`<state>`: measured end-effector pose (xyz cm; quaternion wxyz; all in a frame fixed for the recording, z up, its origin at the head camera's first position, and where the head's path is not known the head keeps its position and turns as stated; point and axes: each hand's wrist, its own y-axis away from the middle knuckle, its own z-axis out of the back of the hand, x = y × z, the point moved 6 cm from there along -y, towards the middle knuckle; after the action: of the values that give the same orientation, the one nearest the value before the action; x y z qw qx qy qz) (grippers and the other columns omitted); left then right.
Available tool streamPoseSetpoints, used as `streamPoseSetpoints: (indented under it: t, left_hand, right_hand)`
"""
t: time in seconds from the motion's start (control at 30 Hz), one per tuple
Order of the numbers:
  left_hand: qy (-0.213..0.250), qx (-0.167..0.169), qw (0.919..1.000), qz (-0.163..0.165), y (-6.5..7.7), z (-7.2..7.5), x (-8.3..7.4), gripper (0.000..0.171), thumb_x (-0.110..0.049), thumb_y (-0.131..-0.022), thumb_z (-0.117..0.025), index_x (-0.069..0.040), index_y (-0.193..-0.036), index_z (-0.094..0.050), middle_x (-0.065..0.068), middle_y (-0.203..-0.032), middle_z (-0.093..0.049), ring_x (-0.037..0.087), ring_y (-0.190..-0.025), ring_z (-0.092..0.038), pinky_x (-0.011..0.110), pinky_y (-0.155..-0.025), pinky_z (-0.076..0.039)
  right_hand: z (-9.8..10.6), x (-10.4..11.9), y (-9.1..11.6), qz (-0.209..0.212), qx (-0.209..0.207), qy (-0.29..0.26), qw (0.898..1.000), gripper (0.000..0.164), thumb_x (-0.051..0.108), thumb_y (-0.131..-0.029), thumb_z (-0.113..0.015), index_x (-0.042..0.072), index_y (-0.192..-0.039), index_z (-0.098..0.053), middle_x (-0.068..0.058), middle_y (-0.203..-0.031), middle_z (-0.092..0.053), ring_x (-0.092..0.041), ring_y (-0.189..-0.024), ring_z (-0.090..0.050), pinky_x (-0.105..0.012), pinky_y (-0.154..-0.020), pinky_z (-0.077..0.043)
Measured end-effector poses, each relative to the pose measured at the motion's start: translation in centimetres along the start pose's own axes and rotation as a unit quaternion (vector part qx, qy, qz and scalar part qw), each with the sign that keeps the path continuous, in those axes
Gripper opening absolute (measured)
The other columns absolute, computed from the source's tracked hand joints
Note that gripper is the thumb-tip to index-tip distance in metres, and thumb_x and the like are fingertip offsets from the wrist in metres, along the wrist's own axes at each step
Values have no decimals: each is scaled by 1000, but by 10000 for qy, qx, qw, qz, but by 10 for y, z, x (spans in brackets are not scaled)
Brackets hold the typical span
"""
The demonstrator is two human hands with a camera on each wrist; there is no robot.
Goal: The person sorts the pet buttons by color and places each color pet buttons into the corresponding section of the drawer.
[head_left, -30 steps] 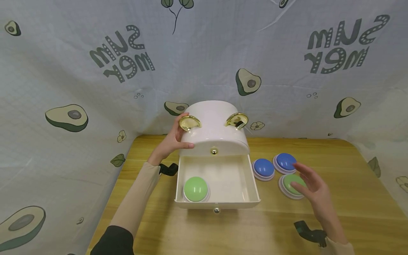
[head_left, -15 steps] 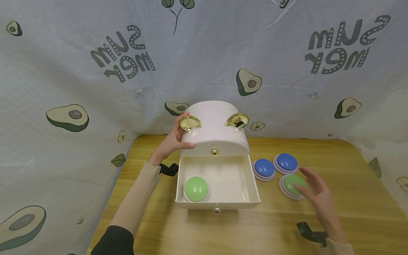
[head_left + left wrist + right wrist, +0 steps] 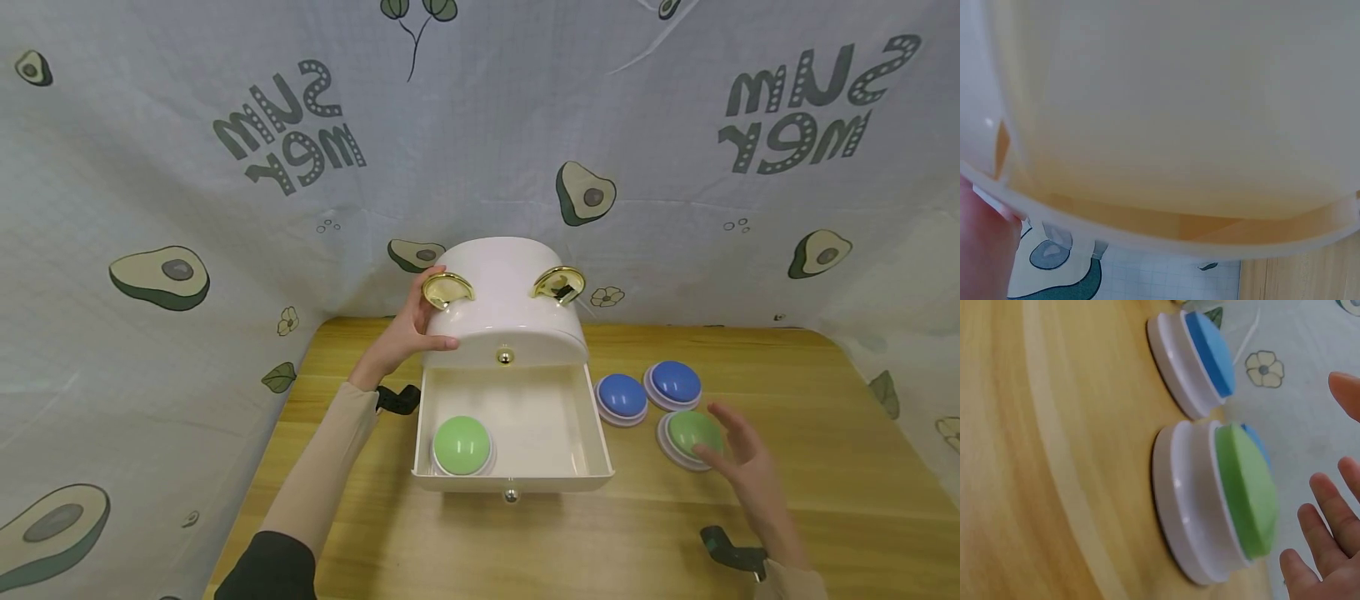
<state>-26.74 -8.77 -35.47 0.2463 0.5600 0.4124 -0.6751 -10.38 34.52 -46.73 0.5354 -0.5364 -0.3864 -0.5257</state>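
Observation:
A white rounded drawer box point(image 3: 498, 292) with gold ear-shaped trims stands at the table's back, its drawer point(image 3: 547, 417) pulled out toward me. My left hand point(image 3: 405, 329) holds the box's left side, thumb on the front and fingers behind the left ear. A green push button point(image 3: 461, 445) sits in the drawer's front left corner. Right of the drawer, a second green push button point(image 3: 692, 435) with a white base lies on the table. Over its right edge my right hand point(image 3: 750, 467) hovers with spread fingers, holding nothing; the right wrist view shows fingertips apart from the dome.
Two blue push buttons point(image 3: 622, 396) lie between the drawer and the green one, the farther blue button point(image 3: 675, 382) touching close behind it. A patterned avocado cloth point(image 3: 480, 125) hangs behind the wooden table point(image 3: 795, 392). Black straps cross both wrists.
My right hand has drifted slightly toward me and to the right, baring more of the green dome. The left hand, box and buttons stay as they were.

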Motion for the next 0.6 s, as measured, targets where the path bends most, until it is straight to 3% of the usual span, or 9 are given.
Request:
streamPoseSetpoints:
  t: [0.2,0.4,0.6]
  left_hand:
    - [16,11,10000,-13,0,0,1,100,19,-72,-68,-21,-146,-13,7,-154,-14,18,-139,-19,45,-111,-18]
    - [24,-10,10000,-7,-1,0,1,100,21,-72,-67,-21,-145,-13,6,-153,-16,17,-137,-22,44,-110,-20]
    - [15,-7,10000,-23,0,0,1,100,21,-72,-67,-21,-146,-13,6,-153,-15,17,-137,-21,44,-110,-20]
  right_hand:
    - [3,-16,0,-410,58,390,9984,68,-6,-90,-58,14,-150,-30,7,-150,-31,0,-133,-19,-12,-106,-9]
    - [7,-24,-1,-297,-13,1052,9940,68,-2,-90,-60,15,-149,-31,8,-151,-30,4,-129,-23,-6,-101,-14]
    - [7,-31,-3,-164,44,860,9962,68,-6,-87,-62,11,-147,-34,12,-139,-39,5,-121,-34,-7,-96,-26]
